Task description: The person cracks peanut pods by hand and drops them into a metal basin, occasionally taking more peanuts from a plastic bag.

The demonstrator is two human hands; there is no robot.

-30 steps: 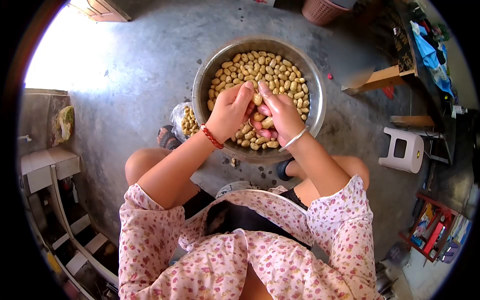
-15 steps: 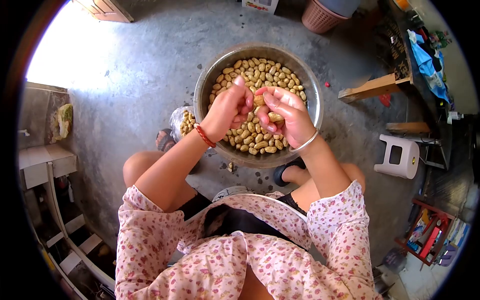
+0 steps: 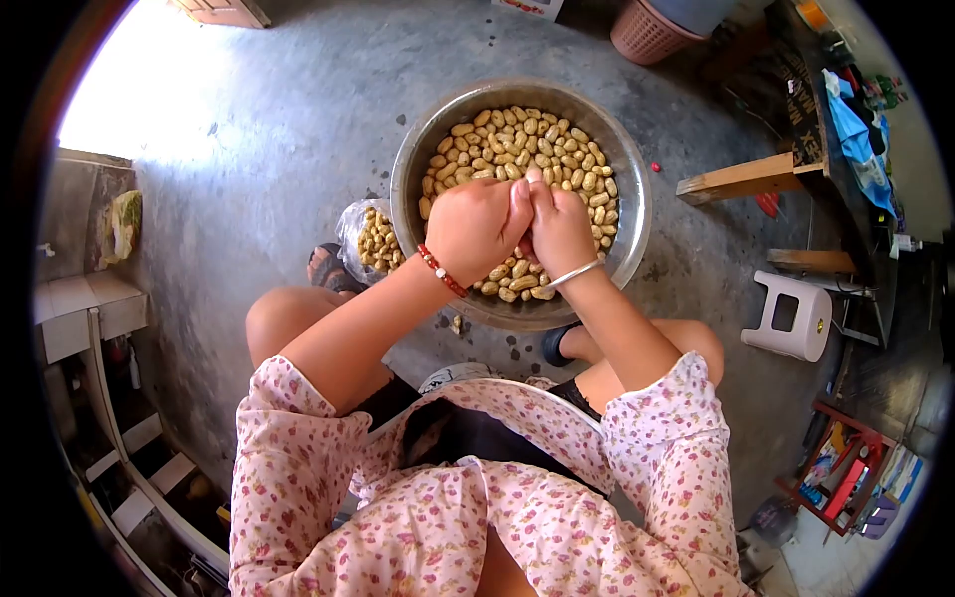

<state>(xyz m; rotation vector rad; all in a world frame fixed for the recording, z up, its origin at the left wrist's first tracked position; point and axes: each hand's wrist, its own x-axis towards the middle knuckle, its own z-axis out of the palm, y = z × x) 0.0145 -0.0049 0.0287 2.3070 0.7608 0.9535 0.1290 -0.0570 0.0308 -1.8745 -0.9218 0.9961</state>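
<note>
A wide metal basin [image 3: 418,139] full of peanuts in their shells [image 3: 537,149] stands on the floor in front of me. Over its middle, my left hand [image 3: 476,224] is closed, knuckles up, with its thumb against the other hand. My right hand [image 3: 560,231] is closed too, its thumb touching the left thumb. The backs of both hands hide whatever lies between the fingers. A clear plastic bag [image 3: 350,227] of peanuts sits at the basin's left side.
A white stool [image 3: 791,316] stands at the right, below a wooden table leg [image 3: 741,179]. A pink basket [image 3: 647,32] is at the top. My knees flank the basin's near side. Shelves [image 3: 95,308] line the left edge.
Half a second ago my hands were apart, with peanuts showing in the right one. Now they have come together and turned knuckles up, and those peanuts are hidden.
</note>
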